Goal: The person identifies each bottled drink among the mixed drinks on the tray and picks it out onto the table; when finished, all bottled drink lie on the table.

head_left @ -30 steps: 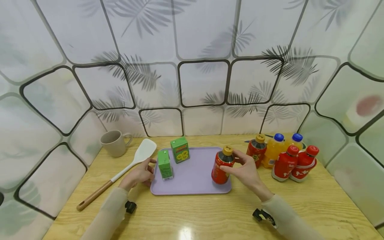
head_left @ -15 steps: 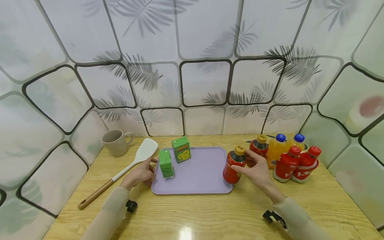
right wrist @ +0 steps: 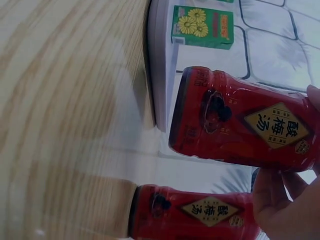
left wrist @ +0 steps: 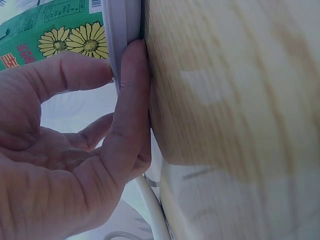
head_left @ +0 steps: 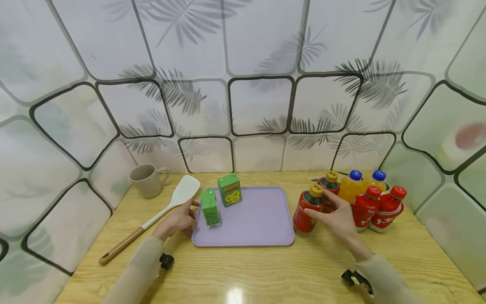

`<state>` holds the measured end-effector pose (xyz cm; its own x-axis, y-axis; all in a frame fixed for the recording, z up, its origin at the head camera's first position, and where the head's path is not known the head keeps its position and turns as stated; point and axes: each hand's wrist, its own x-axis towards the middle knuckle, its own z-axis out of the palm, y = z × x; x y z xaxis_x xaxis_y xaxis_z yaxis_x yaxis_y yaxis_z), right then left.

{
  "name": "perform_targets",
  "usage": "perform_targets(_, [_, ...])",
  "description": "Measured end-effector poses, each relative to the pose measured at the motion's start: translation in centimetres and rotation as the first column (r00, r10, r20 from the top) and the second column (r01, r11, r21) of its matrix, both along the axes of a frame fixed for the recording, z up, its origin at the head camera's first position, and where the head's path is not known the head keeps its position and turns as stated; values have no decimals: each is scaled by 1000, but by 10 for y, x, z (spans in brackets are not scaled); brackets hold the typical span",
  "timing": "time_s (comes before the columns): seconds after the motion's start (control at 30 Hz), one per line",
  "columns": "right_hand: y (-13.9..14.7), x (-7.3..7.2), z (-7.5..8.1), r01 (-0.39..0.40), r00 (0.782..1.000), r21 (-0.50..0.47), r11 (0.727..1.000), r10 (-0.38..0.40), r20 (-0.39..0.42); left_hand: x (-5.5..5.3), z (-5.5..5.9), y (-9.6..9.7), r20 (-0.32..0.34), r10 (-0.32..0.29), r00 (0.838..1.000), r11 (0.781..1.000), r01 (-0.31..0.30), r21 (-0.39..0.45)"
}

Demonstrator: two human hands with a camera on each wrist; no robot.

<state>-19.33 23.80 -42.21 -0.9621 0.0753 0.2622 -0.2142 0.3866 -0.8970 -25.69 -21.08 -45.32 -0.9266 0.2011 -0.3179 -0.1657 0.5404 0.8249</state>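
Note:
My right hand (head_left: 338, 217) grips a red bottle (head_left: 305, 213) with a yellow cap, just past the right rim of the lilac tray (head_left: 252, 219). In the right wrist view this bottle (right wrist: 245, 122) is raised, its base off the table. A matching red bottle (right wrist: 195, 212) stands behind it, partly hidden by my hand. My left hand (head_left: 178, 220) is at the tray's left end; the left wrist view shows its thumb and a finger (left wrist: 132, 90) pinching the rim. Two green drink cartons stand on the tray, one near the left rim (head_left: 210, 209), one farther back (head_left: 229, 190).
Right of my right hand stand orange drink bottles (head_left: 351, 188) with blue caps and red bottles (head_left: 366, 207) with red caps. At the left are a grey mug (head_left: 146, 181) and a white spatula (head_left: 184, 190) with a wooden handle. A patterned curtain (head_left: 258, 105) bounds the table.
My right hand has carried the red yellow-capped bottle rightward, from over the tray's right end to just beyond its rim. The left hand, tray and cartons stay put.

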Motion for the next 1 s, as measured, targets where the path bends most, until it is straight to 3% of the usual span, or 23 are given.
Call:
perform_targets(0.3, [17, 2, -7, 116, 993, 77, 990, -115, -17, 0, 0, 3, -14, -16, 1000, 1000, 16, 1])
perform_targets(0.77, [34, 8, -7, 167, 983, 115, 979, -175, 57, -2, 0, 0, 5, 12, 1000, 1000, -12, -2])
perform_targets(1.0, [41, 9, -11, 203, 978, 185, 962, -208, 7, -1, -1, 1, 0, -13, 1000, 1000, 13, 11])
